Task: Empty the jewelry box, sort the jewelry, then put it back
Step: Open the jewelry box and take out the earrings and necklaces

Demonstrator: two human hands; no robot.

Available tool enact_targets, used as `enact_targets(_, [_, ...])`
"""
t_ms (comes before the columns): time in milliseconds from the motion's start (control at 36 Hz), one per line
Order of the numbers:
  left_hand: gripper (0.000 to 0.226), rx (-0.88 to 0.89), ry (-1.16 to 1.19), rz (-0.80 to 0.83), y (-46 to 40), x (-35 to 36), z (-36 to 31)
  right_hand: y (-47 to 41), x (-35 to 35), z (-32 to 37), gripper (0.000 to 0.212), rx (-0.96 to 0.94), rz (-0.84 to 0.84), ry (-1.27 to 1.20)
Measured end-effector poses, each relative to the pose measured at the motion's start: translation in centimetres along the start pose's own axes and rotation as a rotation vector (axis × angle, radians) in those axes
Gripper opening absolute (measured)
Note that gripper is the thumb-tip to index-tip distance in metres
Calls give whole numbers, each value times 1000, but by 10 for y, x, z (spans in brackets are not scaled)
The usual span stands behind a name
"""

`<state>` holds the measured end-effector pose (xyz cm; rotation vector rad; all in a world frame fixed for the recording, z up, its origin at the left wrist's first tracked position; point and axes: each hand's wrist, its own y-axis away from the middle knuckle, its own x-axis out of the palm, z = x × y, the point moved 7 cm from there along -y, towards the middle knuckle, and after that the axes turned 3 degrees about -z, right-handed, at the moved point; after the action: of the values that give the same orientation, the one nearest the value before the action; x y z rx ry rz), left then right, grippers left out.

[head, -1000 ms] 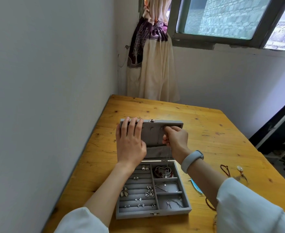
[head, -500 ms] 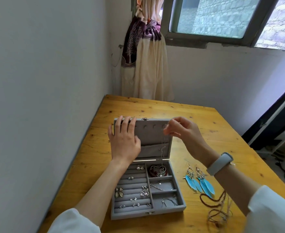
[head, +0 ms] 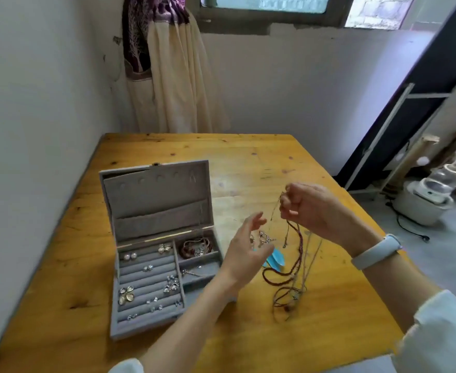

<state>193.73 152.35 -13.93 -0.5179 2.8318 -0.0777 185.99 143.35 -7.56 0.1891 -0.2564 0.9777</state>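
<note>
Jewelry box (head: 156, 238) is sitting open on the wooden table (head: 248, 162), with its lid standing up. Small earrings (head: 151, 267) are lying in the soft rows inside the box, and a dark bracelet (head: 195, 246) is lying in its far right pocket.

To the right of the box, the right hand (head: 310, 208) is hanging in the air above the table. Its fingers (head: 288, 203) are curling tight and pinching a thin chain (head: 274, 211), which is dangling down from them. The left hand (head: 244, 251) is floating between the box and the chain. Its fingers are loose and spread, holding nothing, and they are close to the chain but not touching it.

Farther right of the box, red cord necklaces (head: 291, 267) are lying in a tangle on the table. Blue feather earrings (head: 275, 259) are peeking out from behind the left hand.
</note>
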Motion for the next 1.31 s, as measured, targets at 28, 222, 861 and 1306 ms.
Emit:
enact_targets(28, [67,-69,89,77,-1,19,3,6,-8,1,30,3,-1,-36])
enact_targets(222, [25,-161,217,252,-1,110,-1,44,-91,0,19,-26,-266,-363])
enact_targets(861, [39,-164,8,91,-26,186,23,66,-188,-28,21,35,-449,-147])
enact_targets(1306, [21,175,-816,143,1,179,13,44,-229,-72,27,20,-574,1266])
